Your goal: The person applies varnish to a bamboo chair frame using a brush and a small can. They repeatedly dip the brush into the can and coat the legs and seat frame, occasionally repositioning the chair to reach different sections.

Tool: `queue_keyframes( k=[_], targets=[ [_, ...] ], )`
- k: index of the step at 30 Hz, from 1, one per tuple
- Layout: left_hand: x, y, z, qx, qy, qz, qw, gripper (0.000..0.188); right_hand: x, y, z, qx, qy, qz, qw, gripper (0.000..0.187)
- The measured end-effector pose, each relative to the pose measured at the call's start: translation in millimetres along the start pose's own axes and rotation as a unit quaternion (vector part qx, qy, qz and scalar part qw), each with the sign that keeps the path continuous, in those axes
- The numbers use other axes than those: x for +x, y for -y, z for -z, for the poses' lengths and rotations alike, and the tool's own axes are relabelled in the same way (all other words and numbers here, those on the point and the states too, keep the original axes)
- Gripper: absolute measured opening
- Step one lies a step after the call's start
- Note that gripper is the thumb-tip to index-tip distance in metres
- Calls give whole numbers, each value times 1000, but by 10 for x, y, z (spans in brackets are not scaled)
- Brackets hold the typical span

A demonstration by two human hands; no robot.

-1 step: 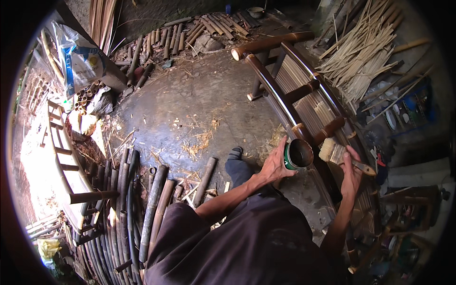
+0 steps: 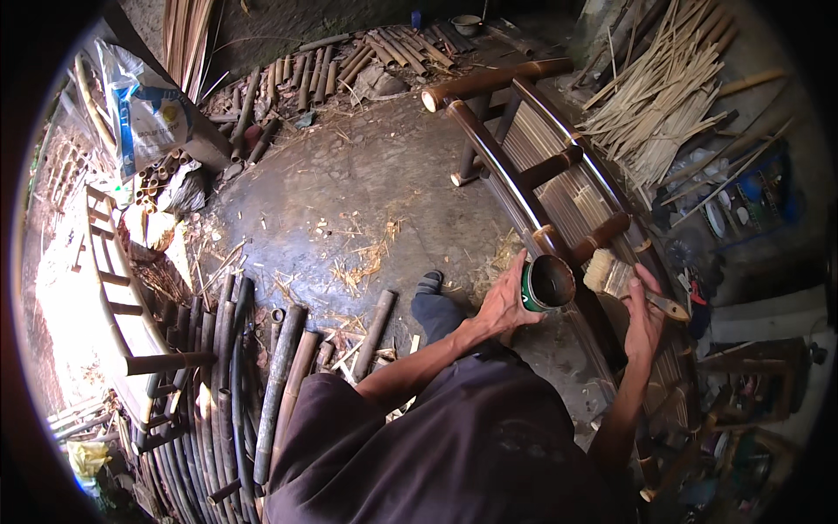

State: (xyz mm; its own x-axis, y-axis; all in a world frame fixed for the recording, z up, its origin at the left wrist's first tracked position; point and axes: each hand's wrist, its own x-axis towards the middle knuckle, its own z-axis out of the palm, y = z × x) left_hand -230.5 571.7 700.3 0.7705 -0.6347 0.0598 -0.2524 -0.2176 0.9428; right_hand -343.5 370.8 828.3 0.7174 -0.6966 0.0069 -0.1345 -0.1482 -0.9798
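Observation:
My left hand [image 2: 504,301] is wrapped round a small green tin [image 2: 529,289], tilted so that its open mouth and dark inside show. Between the fingers of my right hand [image 2: 644,310] is the wooden handle of a wide paintbrush [image 2: 614,274]. Its pale bristles point left toward the tin, a short gap away from it. Beneath both hands runs a glossy brown bamboo frame [image 2: 504,171] with crossbars and a slatted panel [image 2: 534,140]. Whether the bristles touch the frame I cannot tell.
Dark bamboo poles [image 2: 281,393] lie at the lower left, near another bamboo frame [image 2: 113,306]. A heap of pale split strips [image 2: 656,96] fills the upper right. Short bamboo pieces [image 2: 397,45] line the far edge. Shavings [image 2: 362,262] litter the concrete floor [image 2: 323,188].

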Motion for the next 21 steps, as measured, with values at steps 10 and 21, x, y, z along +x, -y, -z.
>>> queue_keyframes(
  k=[10, 21],
  targets=[
    [195, -265, -26, -10, -15, -72, 997, 126, -58, 598, -52, -87, 148, 85, 981, 30],
    [218, -411, -68, 25, 23, -83, 996, 130, 112, 162, -292, -264, 188, 193, 926, 24]
  ],
)
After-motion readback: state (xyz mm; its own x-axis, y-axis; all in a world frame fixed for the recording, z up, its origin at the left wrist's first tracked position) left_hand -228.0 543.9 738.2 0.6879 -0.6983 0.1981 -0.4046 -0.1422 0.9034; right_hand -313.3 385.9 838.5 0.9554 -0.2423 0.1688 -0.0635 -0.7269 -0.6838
